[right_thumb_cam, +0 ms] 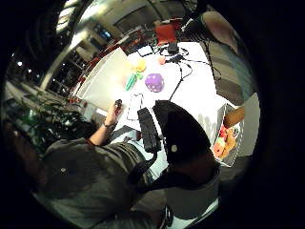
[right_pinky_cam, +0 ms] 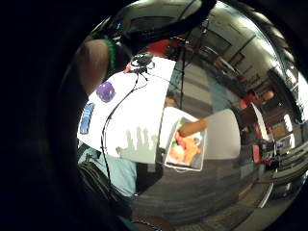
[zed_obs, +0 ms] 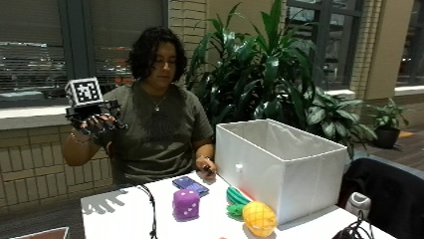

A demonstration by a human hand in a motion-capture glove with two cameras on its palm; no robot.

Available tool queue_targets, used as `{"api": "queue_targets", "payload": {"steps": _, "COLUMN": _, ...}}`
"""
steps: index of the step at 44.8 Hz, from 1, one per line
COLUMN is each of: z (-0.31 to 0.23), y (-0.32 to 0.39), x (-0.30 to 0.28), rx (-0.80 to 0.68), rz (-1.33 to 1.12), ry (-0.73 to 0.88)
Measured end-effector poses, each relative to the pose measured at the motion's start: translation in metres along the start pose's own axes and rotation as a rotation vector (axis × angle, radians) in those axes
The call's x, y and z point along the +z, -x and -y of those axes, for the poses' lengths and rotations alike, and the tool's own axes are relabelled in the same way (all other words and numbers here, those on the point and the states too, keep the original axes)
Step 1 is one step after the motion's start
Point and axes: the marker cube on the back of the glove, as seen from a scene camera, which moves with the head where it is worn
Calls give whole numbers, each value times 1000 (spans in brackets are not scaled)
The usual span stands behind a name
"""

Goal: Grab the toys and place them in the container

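My gloved right hand [zed_obs: 96, 122] is raised at shoulder height, well to the side of the table, fingers spread and holding nothing. On the white table [zed_obs: 126, 219] a purple die [zed_obs: 186, 204] stands near the middle. A yellow pineapple toy [zed_obs: 259, 218] and a green toy [zed_obs: 235, 196] lie against the tall white fabric container [zed_obs: 281, 164]. In the palm views the die [right_thumb_cam: 154, 82] and the yellow toy [right_thumb_cam: 139, 64] show far below the hand. A smaller bin [right_pinky_cam: 185, 144] with orange and red toys in it sits off the table's edge.
A phone [zed_obs: 191, 185] lies near the person's bare left hand [zed_obs: 207, 169], which rests on the table. A black cable [zed_obs: 152, 214] runs across the tabletop. Large plants stand behind the container, and a dark chair back [zed_obs: 387, 194] is at the right.
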Motion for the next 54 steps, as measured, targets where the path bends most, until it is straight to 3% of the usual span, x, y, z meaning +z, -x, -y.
{"api": "queue_targets", "payload": {"steps": 30, "z": 6, "y": 9, "x": 23, "rx": -21, "rz": 94, "ry": -3}}
{"api": "queue_targets", "payload": {"steps": 41, "z": 66, "y": 69, "x": 124, "rx": -145, "rz": 213, "ry": 171}}
{"api": "queue_targets", "payload": {"steps": 54, "z": 146, "y": 111, "x": 260, "rx": -177, "rz": 93, "ry": 286}}
